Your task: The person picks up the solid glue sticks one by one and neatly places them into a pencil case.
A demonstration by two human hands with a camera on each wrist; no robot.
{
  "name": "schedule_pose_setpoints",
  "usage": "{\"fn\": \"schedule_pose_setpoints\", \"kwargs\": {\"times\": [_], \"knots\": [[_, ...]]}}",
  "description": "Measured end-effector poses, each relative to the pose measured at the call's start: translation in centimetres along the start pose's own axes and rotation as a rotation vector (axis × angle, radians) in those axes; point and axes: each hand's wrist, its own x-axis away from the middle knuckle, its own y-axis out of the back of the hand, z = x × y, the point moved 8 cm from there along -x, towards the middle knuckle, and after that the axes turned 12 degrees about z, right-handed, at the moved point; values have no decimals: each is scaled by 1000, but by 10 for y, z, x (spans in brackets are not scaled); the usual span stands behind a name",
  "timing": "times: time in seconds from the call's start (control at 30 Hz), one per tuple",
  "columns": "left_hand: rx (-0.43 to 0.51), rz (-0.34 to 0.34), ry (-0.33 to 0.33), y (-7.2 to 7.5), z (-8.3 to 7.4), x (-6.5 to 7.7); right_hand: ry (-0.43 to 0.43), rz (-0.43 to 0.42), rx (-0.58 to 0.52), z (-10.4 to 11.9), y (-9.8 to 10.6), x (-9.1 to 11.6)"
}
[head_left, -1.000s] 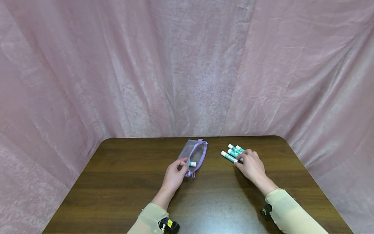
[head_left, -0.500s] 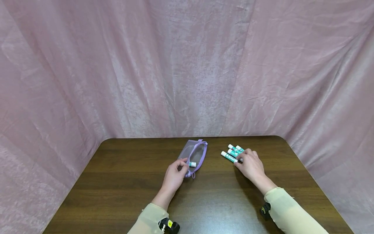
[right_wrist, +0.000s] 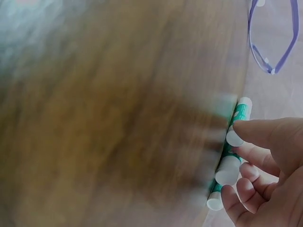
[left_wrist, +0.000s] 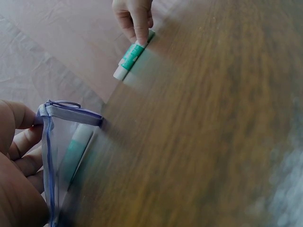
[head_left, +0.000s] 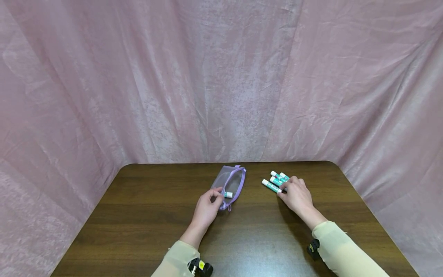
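My left hand (head_left: 205, 209) pinches the near-left edge of a clear pouch (head_left: 221, 177) with a purple zipper rim between thumb and fingers. The pouch lies with its mouth gaping to the right. One green-and-white glue stick (head_left: 228, 194) shows inside it, and the left wrist view has the same glue stick (left_wrist: 76, 150) through the clear side. Over to the right, my right hand (head_left: 297, 197) is at several glue sticks (head_left: 277, 181) lying side by side. In the right wrist view, thumb and index finger close round the end of the nearest glue stick (right_wrist: 235, 138); the other fingers are curled beside the rest.
A dark wooden table (head_left: 155, 215) lies under everything, its far edge just beyond the pouch and glue sticks. Pink curtain (head_left: 221, 84) hangs behind it. Each sleeve carries a small black wrist camera (head_left: 200, 267).
The right forearm has shifted very slightly to the left. Both hands, the pouch and the glue sticks otherwise stay where they were.
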Motion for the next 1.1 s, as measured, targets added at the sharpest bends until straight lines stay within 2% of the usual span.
{"fn": "schedule_pose_setpoints", "kwargs": {"times": [0.3,0.8,1.1], "knots": [[0,3,-4,0,0,0,-13,18,0,-1,-2,-1],[0,0,-6,0,1,1,3,-62,-29,3,3,0],[1,-4,-4,0,1,0,44,-109,-63,12,9,-2]]}}
